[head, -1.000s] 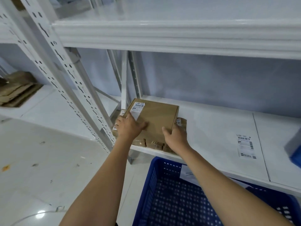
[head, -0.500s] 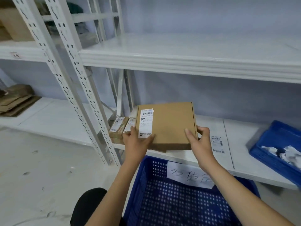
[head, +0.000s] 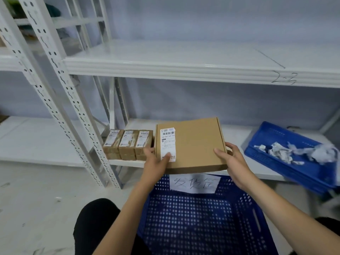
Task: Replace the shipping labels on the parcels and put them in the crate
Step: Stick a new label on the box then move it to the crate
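A flat brown cardboard parcel [head: 196, 144] with a white shipping label [head: 167, 143] on its left part is held above the far rim of the blue crate [head: 202, 218]. My left hand [head: 155, 162] grips its left near corner, thumb on the label's lower end. My right hand [head: 231, 162] grips its right near corner, thumb on top. Three small labelled brown boxes [head: 127, 144] stand in a row on the lower shelf [head: 128, 162], just left of the parcel, stacked on more boxes.
A shallow blue tray [head: 276, 162] with torn white label scraps [head: 301, 153] lies tilted on the shelf at the right. A white paper sign [head: 193, 183] hangs on the crate's far wall. White perforated shelf posts [head: 60, 100] stand at the left. My dark-clothed knee [head: 93, 223] is beside the crate.
Both hands have lifted the flat parcel off the stack of small boxes and carried it rightward and toward me, over the crate's far rim. The small boxes underneath are now uncovered.
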